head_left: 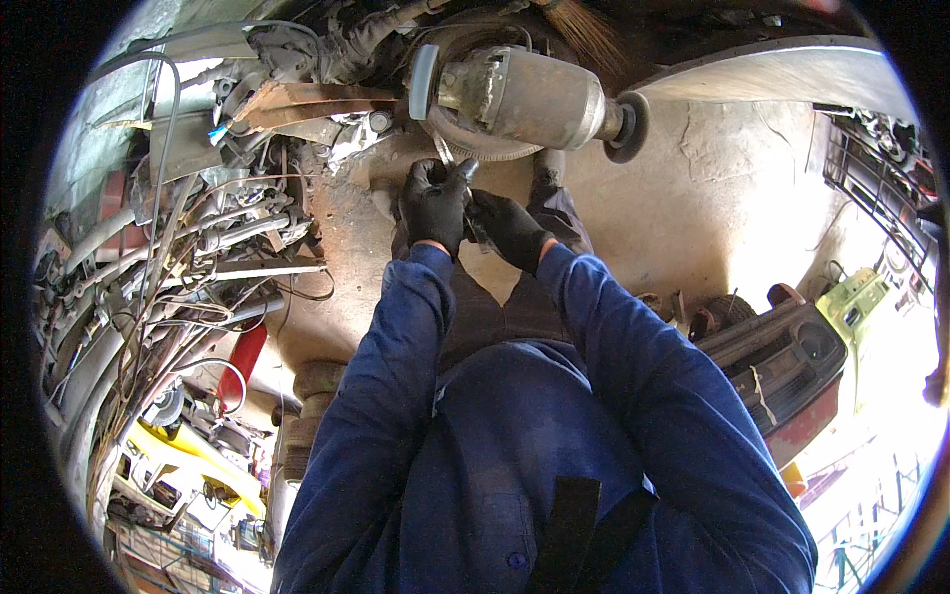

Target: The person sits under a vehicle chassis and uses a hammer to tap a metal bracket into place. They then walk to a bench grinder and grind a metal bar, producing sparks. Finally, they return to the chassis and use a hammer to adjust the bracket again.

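In front of my body, both hands wear black gloves and are close together. My left hand (435,205) is closed around a thin, light metal piece (443,148), whose end sticks out above the fingers. Just to its right, my right hand (507,227) is closed with its fingertips near the left hand. What the right fingers grip is hidden by the gloves. Beyond the hands stands a bench grinder (549,96) with a worn grey body. A pale wheel (424,82) is on its left end, and a dark wheel (626,127) on its right.
Tangled metal rods, pipes and cables (228,238) are heaped along the left. A red cylinder (242,361) lies among them. Behind the grinder are a tyre (475,148) and broom bristles (579,30). At the right are a dark car part (782,361) and a green piece (853,302).
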Available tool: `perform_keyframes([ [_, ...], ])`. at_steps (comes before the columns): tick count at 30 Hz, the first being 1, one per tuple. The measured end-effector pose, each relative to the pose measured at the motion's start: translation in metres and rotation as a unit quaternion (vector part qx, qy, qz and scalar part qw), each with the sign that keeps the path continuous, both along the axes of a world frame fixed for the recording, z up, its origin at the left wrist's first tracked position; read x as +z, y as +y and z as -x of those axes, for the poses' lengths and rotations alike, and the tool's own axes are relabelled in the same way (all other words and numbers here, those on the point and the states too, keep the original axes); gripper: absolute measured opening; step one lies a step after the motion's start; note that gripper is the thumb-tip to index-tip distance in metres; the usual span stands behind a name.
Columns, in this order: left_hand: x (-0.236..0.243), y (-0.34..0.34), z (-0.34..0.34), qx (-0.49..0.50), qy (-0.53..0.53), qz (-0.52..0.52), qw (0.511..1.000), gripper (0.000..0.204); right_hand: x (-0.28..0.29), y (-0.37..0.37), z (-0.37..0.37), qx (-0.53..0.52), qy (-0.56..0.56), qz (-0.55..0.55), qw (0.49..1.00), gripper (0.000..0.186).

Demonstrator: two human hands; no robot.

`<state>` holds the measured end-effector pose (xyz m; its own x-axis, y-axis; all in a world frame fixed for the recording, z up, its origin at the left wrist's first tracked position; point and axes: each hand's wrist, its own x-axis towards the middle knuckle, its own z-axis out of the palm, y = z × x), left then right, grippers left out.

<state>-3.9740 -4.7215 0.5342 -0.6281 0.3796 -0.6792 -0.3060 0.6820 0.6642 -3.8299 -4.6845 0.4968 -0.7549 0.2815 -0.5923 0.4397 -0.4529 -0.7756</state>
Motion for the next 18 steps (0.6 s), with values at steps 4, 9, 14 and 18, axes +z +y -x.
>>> perform_keyframes([
  [4, -0.004, -0.004, 0.006, -0.049, 0.045, 0.027, 0.997, 0.037, 0.012, 0.000, 0.004, -0.080, -0.047, 0.099, 0.991, 0.028],
  [9, -0.031, -0.012, 0.012, -0.050, 0.030, 0.011, 0.998, 0.037, 0.016, 0.014, 0.002, -0.029, -0.127, 0.007, 0.992, 0.032],
  [14, -0.056, -0.024, 0.015, 0.073, -0.200, -0.096, 0.972, 0.030, 0.022, 0.040, 0.007, 0.059, -0.183, -0.294, 0.936, 0.038],
  [18, -0.072, -0.022, 0.009, 0.176, -0.335, -0.201, 0.904, 0.035, 0.030, 0.066, 0.024, 0.108, -0.179, -0.417, 0.884, 0.039],
])
